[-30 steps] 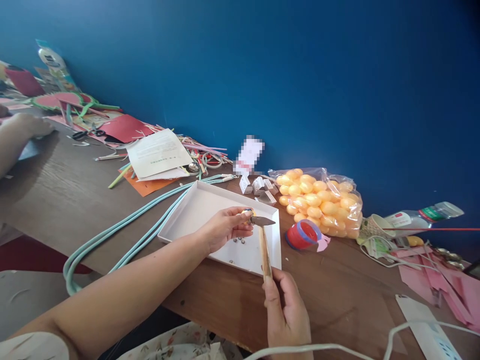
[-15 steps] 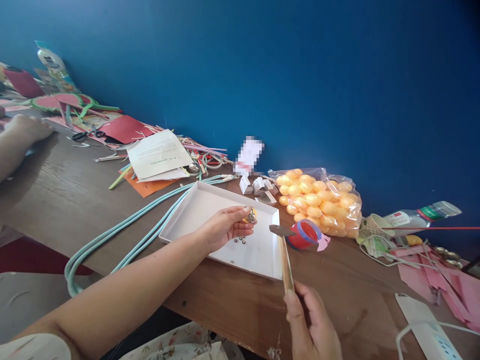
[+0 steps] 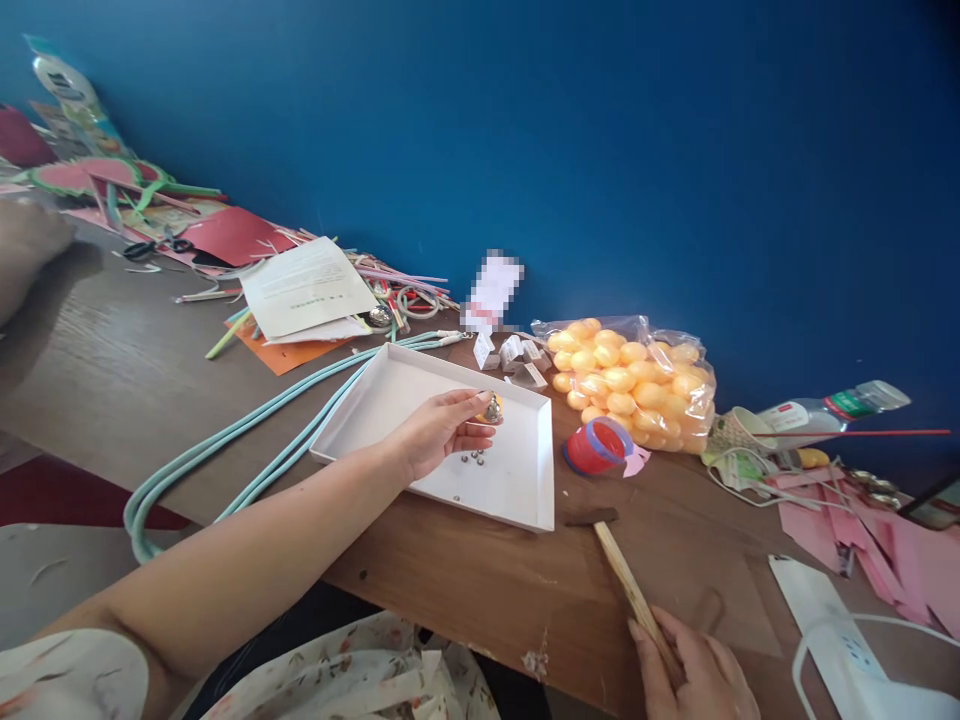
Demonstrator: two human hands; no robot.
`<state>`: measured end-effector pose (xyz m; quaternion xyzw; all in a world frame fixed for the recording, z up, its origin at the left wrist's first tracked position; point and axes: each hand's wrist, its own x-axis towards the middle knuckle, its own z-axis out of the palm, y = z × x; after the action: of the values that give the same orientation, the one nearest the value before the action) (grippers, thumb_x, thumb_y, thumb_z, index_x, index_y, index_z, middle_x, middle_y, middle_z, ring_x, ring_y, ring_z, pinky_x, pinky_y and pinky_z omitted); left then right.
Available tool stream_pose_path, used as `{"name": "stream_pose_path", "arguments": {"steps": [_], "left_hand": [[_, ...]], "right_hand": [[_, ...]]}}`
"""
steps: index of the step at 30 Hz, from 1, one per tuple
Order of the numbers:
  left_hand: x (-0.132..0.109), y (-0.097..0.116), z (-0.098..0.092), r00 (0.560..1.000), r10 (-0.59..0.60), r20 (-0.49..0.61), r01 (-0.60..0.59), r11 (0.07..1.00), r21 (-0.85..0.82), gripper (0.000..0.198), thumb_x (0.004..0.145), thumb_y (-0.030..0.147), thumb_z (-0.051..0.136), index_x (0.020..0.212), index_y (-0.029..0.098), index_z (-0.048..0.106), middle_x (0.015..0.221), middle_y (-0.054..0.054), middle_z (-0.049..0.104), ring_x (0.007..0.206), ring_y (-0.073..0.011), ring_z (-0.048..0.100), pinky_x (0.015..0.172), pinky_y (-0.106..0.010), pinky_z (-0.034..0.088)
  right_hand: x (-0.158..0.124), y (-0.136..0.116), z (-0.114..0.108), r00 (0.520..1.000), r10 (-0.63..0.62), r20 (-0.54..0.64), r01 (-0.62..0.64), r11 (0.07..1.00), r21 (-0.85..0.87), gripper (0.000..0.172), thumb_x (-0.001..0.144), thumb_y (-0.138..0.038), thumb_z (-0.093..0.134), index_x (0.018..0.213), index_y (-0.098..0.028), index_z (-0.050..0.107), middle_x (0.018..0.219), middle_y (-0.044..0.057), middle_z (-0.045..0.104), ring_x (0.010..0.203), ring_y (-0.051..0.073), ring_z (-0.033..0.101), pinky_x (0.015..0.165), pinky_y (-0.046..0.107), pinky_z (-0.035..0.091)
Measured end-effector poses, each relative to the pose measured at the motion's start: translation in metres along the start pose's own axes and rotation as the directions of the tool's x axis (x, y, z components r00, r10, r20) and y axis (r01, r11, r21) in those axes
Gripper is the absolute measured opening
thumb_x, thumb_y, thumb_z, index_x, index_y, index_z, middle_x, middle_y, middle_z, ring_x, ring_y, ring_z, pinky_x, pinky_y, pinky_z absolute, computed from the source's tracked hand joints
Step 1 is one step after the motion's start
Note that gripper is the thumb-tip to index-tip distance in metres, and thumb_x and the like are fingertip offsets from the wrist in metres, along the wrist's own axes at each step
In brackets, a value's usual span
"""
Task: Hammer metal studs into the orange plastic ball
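My left hand (image 3: 442,432) pinches a small shiny metal piece (image 3: 492,408), rounded and with an orange-yellow edge, above a shallow white box lid (image 3: 546,465). Several tiny metal balls or beads (image 3: 474,456) lie in the lid below my fingers. My right hand (image 3: 697,665) is closed round the wooden handle of a hammer (image 3: 630,580) at the table's front right. Its dark head is low, at or just above the tabletop; I cannot tell whether it touches.
Behind the lid are small grey-white boxes (image 3: 514,352) and a bag of orange plastic eggs (image 3: 637,385). A red tape roll (image 3: 596,448) stands right of the lid. Teal cords (image 3: 247,430) loop leftward; a power strip (image 3: 825,630) is right. Another person's hand (image 3: 34,245) rests far left.
My right hand has lowered the hammer from beside the lid's right edge, moving down and right. My left hand keeps the metal piece over the lid. The view has shifted slightly.
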<state>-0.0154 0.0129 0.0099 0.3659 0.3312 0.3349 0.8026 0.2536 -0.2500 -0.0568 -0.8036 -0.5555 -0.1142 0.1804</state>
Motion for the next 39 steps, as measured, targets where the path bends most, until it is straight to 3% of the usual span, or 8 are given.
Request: {"name": "stream_pose_path", "arguments": {"steps": [4,7,11,15,22,29,32,39], "left_hand": [[0.001,-0.002,0.000,1.000,0.018,-0.010,-0.017,1.000,0.021,0.028,0.081,0.036,0.066,0.095,0.012,0.063,0.097,-0.011,0.066,0.068,-0.0089,0.062,0.062,-0.020,0.054],[0.003,-0.004,-0.001,0.999,0.048,-0.024,-0.047,0.998,0.034,0.030,0.079,0.039,0.066,0.094,0.013,0.063,0.096,-0.010,0.066,0.067,-0.0083,0.061,0.061,-0.019,0.054],[0.006,-0.005,-0.004,0.993,0.100,-0.066,-0.096,0.994,0.058,0.032,0.077,0.041,0.068,0.093,0.014,0.061,0.097,-0.008,0.066,0.066,-0.0079,0.060,0.060,-0.019,0.053],[0.007,-0.005,-0.004,0.989,0.123,-0.076,-0.119,0.991,0.065,0.036,0.073,0.045,0.070,0.091,0.015,0.062,0.095,-0.007,0.065,0.066,-0.0084,0.060,0.058,-0.019,0.052],[0.007,-0.001,-0.003,0.990,0.089,-0.108,-0.086,0.996,0.034,0.034,0.074,0.043,0.070,0.091,0.015,0.061,0.091,-0.005,0.065,0.064,-0.0076,0.060,0.055,-0.017,0.051],[0.009,-0.004,-0.006,0.997,0.044,-0.059,-0.047,0.997,-0.055,0.029,0.079,0.040,0.066,0.090,0.014,0.061,0.092,-0.007,0.067,0.064,-0.0078,0.060,0.057,-0.018,0.054],[0.010,-0.003,-0.006,0.999,-0.014,-0.032,0.011,0.994,-0.111,0.027,0.083,0.038,0.062,0.090,0.012,0.062,0.093,-0.010,0.068,0.062,-0.0079,0.061,0.056,-0.018,0.054],[0.014,-0.005,-0.007,0.987,-0.154,0.043,0.159,0.974,-0.163,0.032,0.087,0.038,0.056,0.092,0.008,0.065,0.093,-0.012,0.069,0.061,-0.0077,0.062,0.057,-0.017,0.054]], "right_hand": [[0.020,-0.042,-0.015,0.991,0.106,-0.084,-0.101,0.993,0.057,0.041,0.081,-0.054,0.055,0.104,-0.022,0.067,0.096,0.012,0.067,0.082,0.028,0.063,0.067,0.039,0.048],[0.047,-0.092,-0.023,0.996,-0.001,-0.092,0.024,0.969,0.246,0.027,0.087,-0.041,0.053,0.102,-0.023,0.067,0.100,0.009,0.066,0.087,0.023,0.062,0.078,0.036,0.046],[0.090,-0.150,-0.015,0.975,-0.219,0.038,0.183,0.887,0.423,0.020,0.090,-0.030,0.049,0.096,-0.023,0.066,0.094,0.005,0.067,0.089,0.019,0.061,0.081,0.031,0.044],[0.126,-0.181,0.005,0.915,-0.311,0.258,0.203,0.906,0.370,0.016,0.087,-0.023,0.051,0.092,-0.024,0.066,0.092,0.002,0.067,0.086,0.018,0.061,0.073,0.028,0.043],[0.143,-0.196,0.036,0.836,-0.285,0.469,0.210,0.955,0.207,0.013,0.084,-0.024,0.052,0.088,-0.025,0.064,0.092,0.003,0.066,0.082,0.020,0.062,0.062,0.028,0.037],[0.139,-0.183,0.034,0.898,-0.265,0.352,0.107,0.906,0.409,0.011,0.086,-0.023,0.051,0.083,-0.024,0.061,0.088,0.002,0.063,0.080,0.019,0.060,0.068,0.031,0.042],[0.139,-0.176,0.030,0.935,-0.230,0.270,0.011,0.780,0.626,0.008,0.085,-0.026,0.055,0.081,-0.023,0.060,0.091,0.003,0.063,0.081,0.019,0.061,0.072,0.032,0.047],[0.137,-0.173,0.025,0.929,-0.117,0.351,-0.297,0.330,0.896,0.019,0.085,-0.039,0.060,0.086,-0.020,0.056,0.077,0.002,0.066,0.067,0.016,0.064,0.056,0.029,0.056]]}}
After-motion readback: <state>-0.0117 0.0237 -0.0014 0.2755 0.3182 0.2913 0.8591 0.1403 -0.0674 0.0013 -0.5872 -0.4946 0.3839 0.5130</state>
